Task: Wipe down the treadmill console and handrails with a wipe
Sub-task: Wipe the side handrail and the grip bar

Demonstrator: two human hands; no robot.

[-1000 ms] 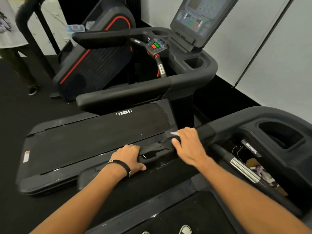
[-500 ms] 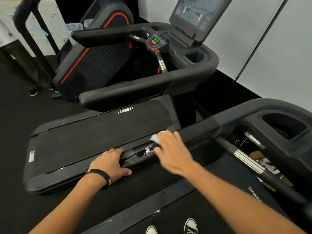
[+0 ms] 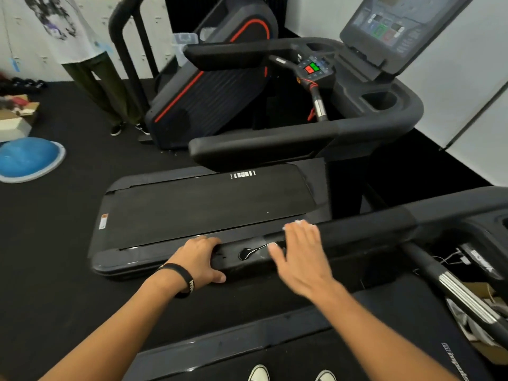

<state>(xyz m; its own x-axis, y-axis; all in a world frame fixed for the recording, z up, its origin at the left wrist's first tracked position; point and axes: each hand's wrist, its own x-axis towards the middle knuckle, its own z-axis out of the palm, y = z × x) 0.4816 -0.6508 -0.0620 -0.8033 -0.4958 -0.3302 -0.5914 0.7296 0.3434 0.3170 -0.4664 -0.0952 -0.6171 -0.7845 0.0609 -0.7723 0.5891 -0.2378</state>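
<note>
Along the handrail, which runs left to right, the right hand presses a wipe under flat fingers, while the left hand curls round the rail's left end, nearer the unwiped stretch.

Around you: things on the black floor that are not part of the job

At the left edge of the floor you see a blue half-ball trainer, and behind it an open cardboard box. Farther back, near the white wall, a person in dark green trousers stands just beside a black machine with a red stripe. Between them rises a black padded post.
</note>
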